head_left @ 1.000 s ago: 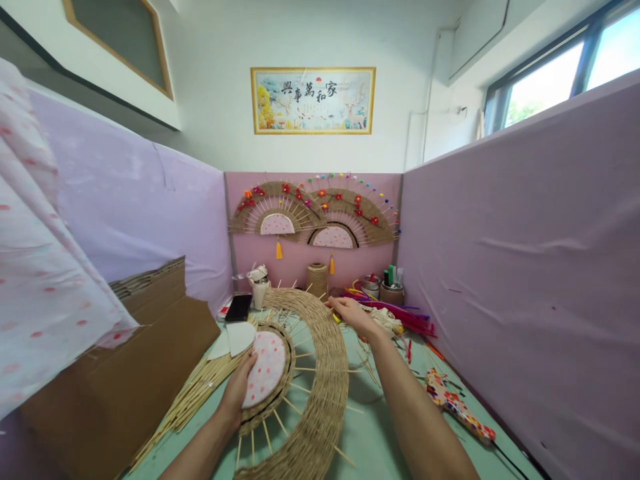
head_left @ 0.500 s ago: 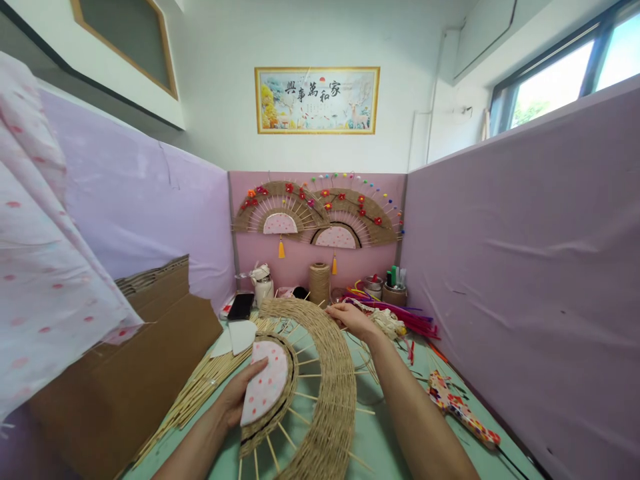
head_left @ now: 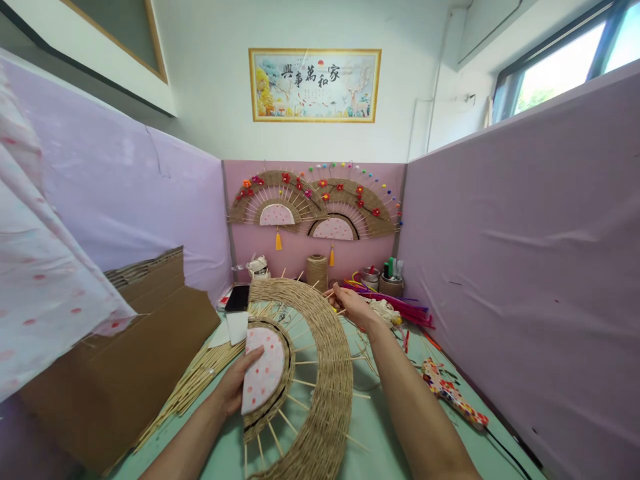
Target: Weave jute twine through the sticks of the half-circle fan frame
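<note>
A large half-round fan (head_left: pixel 334 373) of woven brown twine on thin wooden sticks stands tilted before me, its straight edge to the left. My left hand (head_left: pixel 239 385) grips it by the white half-circle (head_left: pixel 267 373) with pink dots, thumb on the front face and the other fingers mostly behind. At the upper outer rim, my right hand (head_left: pixel 353 307) has its fingers closed around a protruding stick end; the fingertips are small and partly hidden. Bare sticks span the gap between the inner and outer twine bands.
Bundled sticks (head_left: pixel 200 375), white paper pieces (head_left: pixel 237 328) and a phone (head_left: pixel 237 299) lie left, beside cardboard (head_left: pixel 125 373). A twine spool (head_left: pixel 317 271) and pen pot (head_left: pixel 392 283) stand behind. Pipe cleaners (head_left: pixel 400 308) and a flower-patterned glue gun (head_left: pixel 453 393) lie right. Finished fans (head_left: pixel 280 193) hang behind.
The view has shifted slightly. The fan has turned a little and come more upright, its top edge higher. My left hand keeps its grip; my right stays at the outer rim.
</note>
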{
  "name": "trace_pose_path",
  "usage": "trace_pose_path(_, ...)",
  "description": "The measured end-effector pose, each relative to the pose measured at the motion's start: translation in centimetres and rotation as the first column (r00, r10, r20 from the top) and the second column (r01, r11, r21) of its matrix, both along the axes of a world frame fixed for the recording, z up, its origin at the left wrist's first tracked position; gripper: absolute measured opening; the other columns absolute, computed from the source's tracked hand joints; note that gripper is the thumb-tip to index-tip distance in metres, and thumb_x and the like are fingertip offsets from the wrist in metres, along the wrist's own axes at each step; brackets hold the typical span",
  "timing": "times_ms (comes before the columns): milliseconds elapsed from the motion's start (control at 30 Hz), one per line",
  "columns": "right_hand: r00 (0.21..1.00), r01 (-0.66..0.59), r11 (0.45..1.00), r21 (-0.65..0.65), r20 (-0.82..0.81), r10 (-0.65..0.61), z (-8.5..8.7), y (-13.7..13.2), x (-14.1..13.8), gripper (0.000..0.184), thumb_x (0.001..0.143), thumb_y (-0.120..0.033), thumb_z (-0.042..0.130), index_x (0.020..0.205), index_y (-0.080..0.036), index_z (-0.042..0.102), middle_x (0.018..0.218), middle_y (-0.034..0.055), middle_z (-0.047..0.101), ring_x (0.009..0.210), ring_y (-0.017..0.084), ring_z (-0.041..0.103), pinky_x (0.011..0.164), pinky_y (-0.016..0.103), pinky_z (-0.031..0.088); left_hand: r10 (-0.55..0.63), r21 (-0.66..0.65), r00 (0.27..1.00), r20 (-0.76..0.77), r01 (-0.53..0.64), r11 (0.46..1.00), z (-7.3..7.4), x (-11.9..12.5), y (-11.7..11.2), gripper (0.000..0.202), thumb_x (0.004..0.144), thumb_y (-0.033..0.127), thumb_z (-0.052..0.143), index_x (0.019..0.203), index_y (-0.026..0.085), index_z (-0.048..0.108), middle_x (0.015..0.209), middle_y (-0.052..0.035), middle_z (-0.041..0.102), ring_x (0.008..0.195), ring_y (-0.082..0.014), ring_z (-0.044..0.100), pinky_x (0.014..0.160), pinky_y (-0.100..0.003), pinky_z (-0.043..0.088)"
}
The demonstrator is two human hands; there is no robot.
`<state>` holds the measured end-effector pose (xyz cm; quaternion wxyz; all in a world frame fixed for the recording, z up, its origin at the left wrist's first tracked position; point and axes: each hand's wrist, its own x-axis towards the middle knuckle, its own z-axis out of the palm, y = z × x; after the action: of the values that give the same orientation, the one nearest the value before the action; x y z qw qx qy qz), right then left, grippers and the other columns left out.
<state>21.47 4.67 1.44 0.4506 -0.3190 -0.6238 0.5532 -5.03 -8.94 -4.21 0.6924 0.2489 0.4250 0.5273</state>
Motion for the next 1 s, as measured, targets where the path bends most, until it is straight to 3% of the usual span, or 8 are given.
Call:
trace_pose_path(200,0.989,0.017,0.996,0.092,0.144,-0.03,0.4,-0.4,0.5,0.062,0.075,-0.069,0.04,0.087,-0.012,0.063,0.067,0.0028,0.055,0.053,0.009,0.043,0.045,0.019,0.029,0.045,0.024,0.998,-0.031,-0.045,0.999,0.2,0.1,0.0,0.041,0.08,0.019,0.056,0.117,0.003,0.05,0.077,-0.0144,0.072,0.065,-0.0225,0.069,0.063,-0.031,0.055)
trace_pose_path(300,0.962,0.084,0.979,0.187,0.241,-0.129,0.5,-0.2,0.8,0.059,0.077,-0.066,0.041,0.085,-0.012,0.063,0.062,0.0015,0.054,0.05,0.009,0.041,0.045,0.021,0.028,0.079,0.043,0.996,-0.048,-0.077,0.996,0.4,0.1,0.1,0.038,0.08,0.018,0.057,0.114,0.003,0.051,0.077,-0.0136,0.072,0.063,-0.0213,0.069,0.062,-0.03,0.055)
trace_pose_path(433,0.887,0.194,0.899,0.392,0.322,-0.332,1.0,-0.1,1.0,0.051,0.079,-0.058,0.041,0.071,-0.012,0.062,0.059,0.0008,0.053,0.052,0.01,0.041,0.048,0.022,0.029,0.108,0.078,0.992,-0.07,-0.102,0.992,0.3,0.2,0.2,0.035,0.08,0.018,0.057,0.113,0.005,0.052,0.078,-0.0131,0.073,0.068,-0.0225,0.069,0.059,-0.029,0.055)
trace_pose_path(600,0.793,0.206,0.775,0.598,0.362,-0.49,2.4,-1.4,1.0,0.037,0.079,-0.046,0.048,0.063,-0.014,0.06,0.058,0.0008,0.054,0.056,0.012,0.043,0.052,0.023,0.029,0.127,0.096,0.988,-0.085,-0.119,0.988,0.3,0.4,0.2,0.036,0.08,0.018,0.057,0.113,0.006,0.053,0.079,-0.0137,0.072,0.071,-0.024,0.069,0.059,-0.03,0.055)
trace_pose_path(867,0.808,0.112,0.735,0.669,0.37,-0.459,3.8,-3.4,0.6,0.036,0.083,-0.043,0.045,0.072,-0.015,0.065,0.064,0.0029,0.06,0.061,0.014,0.047,0.056,0.024,0.031,0.15,0.055,0.989,0.011,-0.151,0.987,0.1,-0.6,0.7,0.04,0.082,0.023,0.054,0.118,0.004,0.05,0.077,-0.0145,0.072,0.065,-0.0236,0.069,0.066,-0.034,0.056)
trace_pose_path(1000,0.831,0.113,0.768,0.631,0.364,-0.421,3.7,-3.2,0.6,0.041,0.084,-0.046,0.042,0.07,-0.015,0.064,0.063,0.0022,0.057,0.06,0.013,0.046,0.054,0.023,0.03,0.127,0.041,0.99,0.062,-0.129,0.991,0.2,-1.1,0.9,0.043,0.083,0.026,0.053,0.12,0.004,0.05,0.08,-0.0154,0.072,0.066,-0.0247,0.069,0.069,-0.037,0.055)
